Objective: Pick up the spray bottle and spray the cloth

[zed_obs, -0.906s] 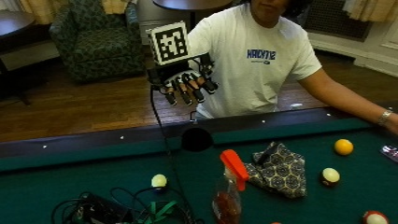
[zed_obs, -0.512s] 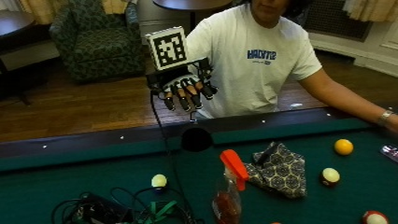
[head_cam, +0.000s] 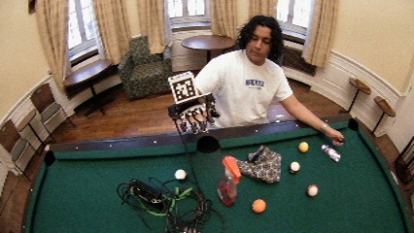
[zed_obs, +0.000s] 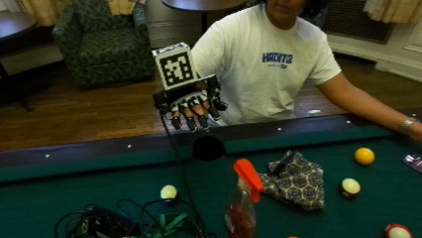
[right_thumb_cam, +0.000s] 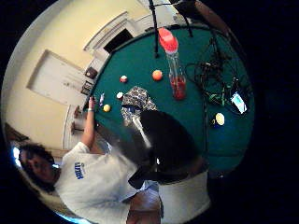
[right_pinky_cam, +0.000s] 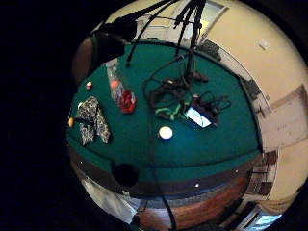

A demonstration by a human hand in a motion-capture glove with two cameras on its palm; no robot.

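A clear spray bottle (zed_obs: 242,203) with an orange trigger head and red liquid at its bottom stands upright on the green felt. Just right of it lies a crumpled patterned cloth (zed_obs: 296,181). My gloved right hand (zed_obs: 192,106) hangs in the air above the near rail, behind the bottle and well apart from it. Its fingers point down, relaxed, and hold nothing. Both palm views look down on the table from a height, with the bottle (right_thumb_cam: 174,60) beside the cloth (right_thumb_cam: 135,102); the bottle (right_pinky_cam: 120,91) and the cloth (right_pinky_cam: 93,119) look small.
A side pocket (zed_obs: 208,148) sits in the rail right under the hand. A tangle of cables (zed_obs: 125,225) lies left of the bottle, with a pale ball (zed_obs: 169,192) nearby. A yellow ball (zed_obs: 364,155) and a striped ball (zed_obs: 350,187) lie right of the cloth. The person's bare left hand (head_cam: 336,138) rests on the table at its far right.
The gloved hand has come down a little toward the rail, fingers still hanging. The bottle, the cloth and the balls have not moved.
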